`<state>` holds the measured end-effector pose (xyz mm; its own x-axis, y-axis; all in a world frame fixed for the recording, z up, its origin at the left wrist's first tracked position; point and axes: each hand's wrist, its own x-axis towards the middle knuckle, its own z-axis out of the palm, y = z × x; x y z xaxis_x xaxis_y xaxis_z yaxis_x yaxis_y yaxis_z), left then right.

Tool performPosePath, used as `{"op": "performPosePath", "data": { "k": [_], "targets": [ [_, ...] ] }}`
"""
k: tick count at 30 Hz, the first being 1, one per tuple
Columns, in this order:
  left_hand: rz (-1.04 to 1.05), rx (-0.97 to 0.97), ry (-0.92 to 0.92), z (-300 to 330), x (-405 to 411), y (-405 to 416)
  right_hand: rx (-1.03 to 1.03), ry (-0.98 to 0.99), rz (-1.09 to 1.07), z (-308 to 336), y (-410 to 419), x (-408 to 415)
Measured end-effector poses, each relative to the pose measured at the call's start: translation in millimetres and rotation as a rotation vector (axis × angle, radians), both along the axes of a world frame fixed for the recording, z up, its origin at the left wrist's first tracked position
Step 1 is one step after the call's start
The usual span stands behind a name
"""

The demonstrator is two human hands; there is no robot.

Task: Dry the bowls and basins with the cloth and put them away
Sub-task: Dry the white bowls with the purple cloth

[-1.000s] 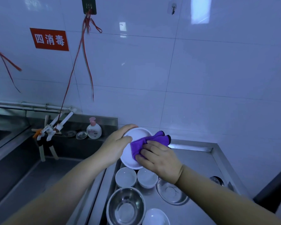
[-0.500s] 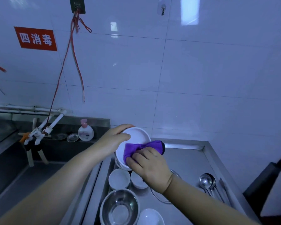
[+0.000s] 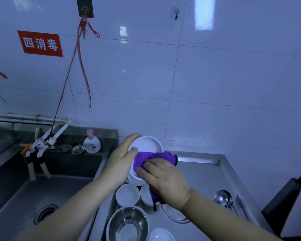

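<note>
My left hand [image 3: 122, 161] grips the left rim of a white bowl [image 3: 146, 144], tilted so its inside faces me, above the steel counter. My right hand [image 3: 161, 178] presses a purple cloth [image 3: 152, 158] into the lower part of the bowl. Below the hands stand two small white bowls [image 3: 127, 194] side by side, the right one [image 3: 145, 194] partly hidden by my wrist. A steel basin [image 3: 128, 225] sits nearer me, and another white bowl [image 3: 161, 234] lies at the bottom edge. A glass bowl [image 3: 174, 217] peeks out under my right forearm.
A deep steel sink [image 3: 42, 193] with a drain [image 3: 44, 213] lies to the left, with white taps [image 3: 42, 143] and a soap bottle [image 3: 92, 142] on its back ledge. Ladles [image 3: 221, 198] rest on the counter [image 3: 202, 174] at right. A dark object [image 3: 288, 197] stands at the right edge.
My right hand has rubbed the purple cloth down and around inside the bowl. My left hand keeps holding the rim. The camera view has shifted slightly.
</note>
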<state>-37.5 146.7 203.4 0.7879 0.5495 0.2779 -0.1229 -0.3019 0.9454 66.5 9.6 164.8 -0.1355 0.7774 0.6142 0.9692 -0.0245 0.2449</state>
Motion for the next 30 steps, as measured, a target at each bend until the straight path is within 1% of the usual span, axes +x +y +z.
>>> {"op": "performPosePath", "data": {
  "k": [1, 3, 8, 10, 13, 15, 17, 18, 20, 22, 23, 25, 26, 27, 28, 29, 30],
  "targets": [
    [-0.011, 0.022, 0.017, 0.2, 0.4, -0.1, -0.014, -0.026, -0.009, 1.2, -2.2, 4.3],
    [-0.027, 0.025, 0.041, 0.2, 2.3, -1.8, -0.027, -0.001, -0.039, 1.3, -3.8, 7.8],
    [-0.021, 0.016, 0.068, -5.9, 8.3, -4.4, -0.051, 0.231, -0.118, 0.8, 7.0, -10.3],
    [0.001, -0.021, 0.061, -8.2, 11.4, -3.8, -0.083, 0.32, -0.085, 1.9, 11.9, -17.1],
    [0.04, -0.112, 0.034, -10.1, 15.3, -2.7, -0.133, 0.382, 0.003, 1.7, 13.8, -22.4],
    [0.076, -0.143, 0.022, -9.5, 18.0, -1.7, -0.15, 0.38, 0.036, 3.5, 8.9, -21.1],
    [0.101, -0.147, 0.033, -8.2, 21.7, 0.2, -0.126, 0.315, 0.047, 5.0, 1.4, -14.2],
    [0.116, -0.144, 0.045, -8.0, 23.3, 1.4, -0.087, 0.273, 0.055, 4.6, -2.2, -8.9],
    [0.188, -0.18, 0.071, -10.3, 25.7, 5.5, 0.06, 0.221, 0.082, 0.3, -9.7, 2.9],
    [0.285, -0.33, 0.092, -13.9, 26.2, 12.1, 0.264, 0.281, 0.059, -6.3, -16.9, 9.5],
    [0.308, -0.445, 0.091, -16.0, 26.6, 14.1, 0.365, 0.37, 0.013, -9.5, -19.5, 10.7],
    [0.287, -0.704, 0.087, -18.0, 29.9, 11.1, 0.55, 0.628, -0.114, -15.2, -21.1, 9.5],
    [0.262, -0.86, 0.08, -18.6, 34.3, 6.0, 0.611, 0.756, -0.157, -16.8, -19.4, 6.1],
    [0.228, -1.03, 0.066, -19.0, 39.5, -1.0, 0.642, 0.834, -0.167, -18.0, -16.3, 1.7],
    [0.189, -1.176, 0.064, -19.5, 45.1, -8.8, 0.649, 0.843, -0.153, -19.2, -12.4, -4.0],
    [0.145, -1.272, 0.064, -20.3, 50.8, -17.6, 0.636, 0.812, -0.126, -20.1, -8.4, -10.6],
    [0.089, -1.32, 0.076, -20.0, 55.3, -26.2, 0.61, 0.777, -0.094, -21.7, -5.4, -16.0]
  ]
}}
